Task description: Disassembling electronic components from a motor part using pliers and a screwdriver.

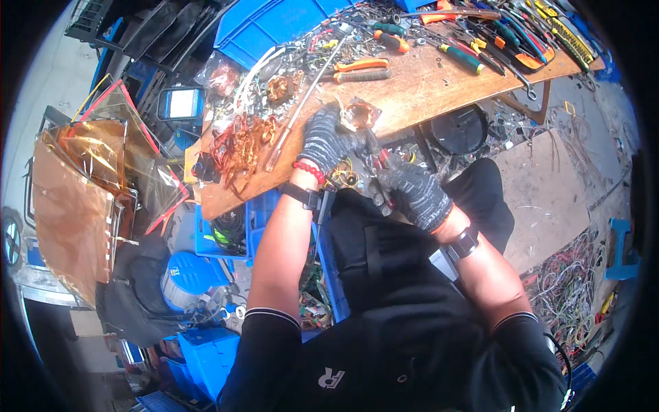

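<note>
My left hand (327, 139), in a grey striped glove, is closed on a small round part with copper windings (360, 115) at the front edge of the wooden bench. My right hand (416, 195), gloved the same way, grips a pair of red-handled pliers (375, 152). The pliers point up toward the copper-wound part and their tips meet its lower side; whether they bite into it is too small to tell. To the left of my left hand lie a long screwdriver (302, 110) and a heap of loose copper wire (241, 147).
The wooden bench (425, 89) carries orange-handled pliers (360, 71), more hand tools at the right and metal scraps along the back. A blue crate (264, 27) stands behind. Below are a black round tub (461, 129), a blue bin (329, 275) of scraps and tangled wires (566, 288).
</note>
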`<state>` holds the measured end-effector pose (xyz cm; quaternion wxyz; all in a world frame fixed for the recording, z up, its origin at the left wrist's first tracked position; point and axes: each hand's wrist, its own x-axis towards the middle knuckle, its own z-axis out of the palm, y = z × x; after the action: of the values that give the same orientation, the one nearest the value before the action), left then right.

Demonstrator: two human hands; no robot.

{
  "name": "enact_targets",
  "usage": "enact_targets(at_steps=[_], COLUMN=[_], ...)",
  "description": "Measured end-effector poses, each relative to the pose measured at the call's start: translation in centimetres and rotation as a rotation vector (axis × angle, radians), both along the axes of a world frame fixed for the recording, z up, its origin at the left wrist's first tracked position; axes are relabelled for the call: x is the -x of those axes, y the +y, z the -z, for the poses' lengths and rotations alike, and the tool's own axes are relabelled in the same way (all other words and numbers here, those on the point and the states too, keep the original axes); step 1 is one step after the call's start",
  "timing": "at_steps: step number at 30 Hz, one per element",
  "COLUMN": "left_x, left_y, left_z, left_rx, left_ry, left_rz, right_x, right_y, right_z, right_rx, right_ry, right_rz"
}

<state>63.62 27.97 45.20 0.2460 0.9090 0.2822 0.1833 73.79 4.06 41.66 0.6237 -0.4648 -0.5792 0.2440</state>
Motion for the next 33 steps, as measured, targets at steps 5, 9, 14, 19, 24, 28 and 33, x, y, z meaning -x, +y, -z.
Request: enact_targets(at_steps=[5, 9, 14, 19, 24, 28, 33], left_x=[-0.9, -0.9, -0.6, -0.4, -1.3, -0.5, -0.4], left_y=[-2.8, -5.8, -4.8, -4.7, -5.2, -3.8, -3.8], left_z=[-0.3, -1.9, -0.4, -1.0, -2.2, -1.3, -1.5], left_rx=[0.894, 0.307, 0.224, 0.217, 0.95, 0.973, 0.337], left_ry=[-0.425, -0.235, -0.284, -0.277, -0.427, -0.431, -0.214], left_rz=[0.123, 0.224, 0.222, 0.241, 0.133, 0.272, 0.23], right_x=[-0.7, -1.3, -1.3, -1.4, -1.3, -1.5, -1.4], right_y=[-0.4, -0.2, 0.2, 0.6, 1.4, 1.4, 2.0], right_z=[-1.1, 2.1, 2.2, 2.4, 3.9, 3.2, 4.1], right_rx=[0.207, -0.106, -0.081, -0.022, -0.105, -0.052, 0.053], right_ry=[-0.01, -0.542, -0.52, -0.257, -0.304, -0.211, 0.271], right_rz=[-0.012, 0.247, 0.225, 0.05, 0.175, 0.087, -0.136])
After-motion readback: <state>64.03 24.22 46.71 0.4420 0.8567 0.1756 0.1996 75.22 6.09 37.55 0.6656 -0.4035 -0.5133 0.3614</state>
